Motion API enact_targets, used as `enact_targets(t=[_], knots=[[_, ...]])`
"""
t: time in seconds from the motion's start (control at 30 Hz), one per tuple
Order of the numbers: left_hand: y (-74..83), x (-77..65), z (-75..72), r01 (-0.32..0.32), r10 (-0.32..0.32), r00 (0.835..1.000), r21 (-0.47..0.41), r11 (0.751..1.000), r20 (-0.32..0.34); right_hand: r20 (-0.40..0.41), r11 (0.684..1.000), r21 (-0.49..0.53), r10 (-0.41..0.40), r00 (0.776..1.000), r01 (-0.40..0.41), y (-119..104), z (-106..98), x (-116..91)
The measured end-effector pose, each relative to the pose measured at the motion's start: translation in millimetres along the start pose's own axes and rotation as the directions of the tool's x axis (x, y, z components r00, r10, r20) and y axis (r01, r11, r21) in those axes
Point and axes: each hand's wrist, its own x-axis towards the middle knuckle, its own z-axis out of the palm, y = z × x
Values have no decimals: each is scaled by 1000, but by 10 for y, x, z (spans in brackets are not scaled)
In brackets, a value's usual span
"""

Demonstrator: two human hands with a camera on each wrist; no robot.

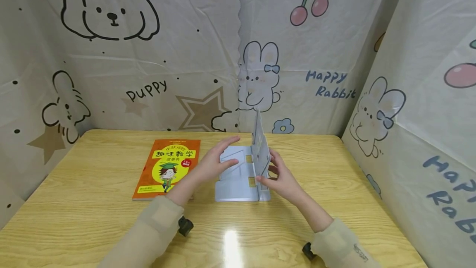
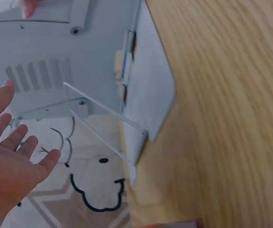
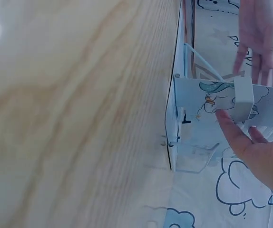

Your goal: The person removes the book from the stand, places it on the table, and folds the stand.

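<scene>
A light grey-blue folding book stand (image 1: 236, 192) is on the table, one panel flat and the other panel (image 1: 261, 152) standing nearly upright. My right hand (image 1: 283, 180) grips the upright panel from the right, thumb on its near edge and fingers behind. Over the flat panel, my left hand (image 1: 213, 163) hovers with fingers spread, holding nothing. The left wrist view shows a thin wire support (image 2: 103, 108) reaching between the two panels, apart from the left hand (image 2: 13, 161). In the right wrist view, a cartoon-printed ledge (image 3: 186, 97) lies by the right hand's fingers (image 3: 234, 130).
An orange book (image 1: 148, 177) with a cartoon figure on its cover lies flat left of the stand. Printed cloth (image 1: 208, 53) hangs behind the wooden table (image 1: 260, 239) and along both sides.
</scene>
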Motion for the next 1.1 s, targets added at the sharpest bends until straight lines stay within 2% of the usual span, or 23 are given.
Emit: enact_targets(t=[0.17,0.3,0.4,0.53,0.7,0.87,1.1], knots=[[-123,1,19,84,-85,996,6,996,31,-27,999,-29,-27,999,26,13,-19,-29],[-185,9,32,176,-176,982,3,984,66,-29,999,-12,-36,999,35,-20,-40,-55],[-235,31,44,224,-225,971,17,974,85,-24,998,7,-61,998,61,-112,-55,-90],[-307,71,62,257,-260,960,45,965,104,-18,996,0,-85,996,85,-251,-66,-140],[-382,118,79,258,-272,953,112,960,135,-21,996,-24,-89,996,89,-287,-83,-172],[-453,162,89,222,-257,950,194,956,179,-22,997,-36,-74,997,73,-281,-95,-183],[-499,190,76,211,-265,933,226,951,244,-12,996,-20,-84,996,84,-280,-93,-180]])
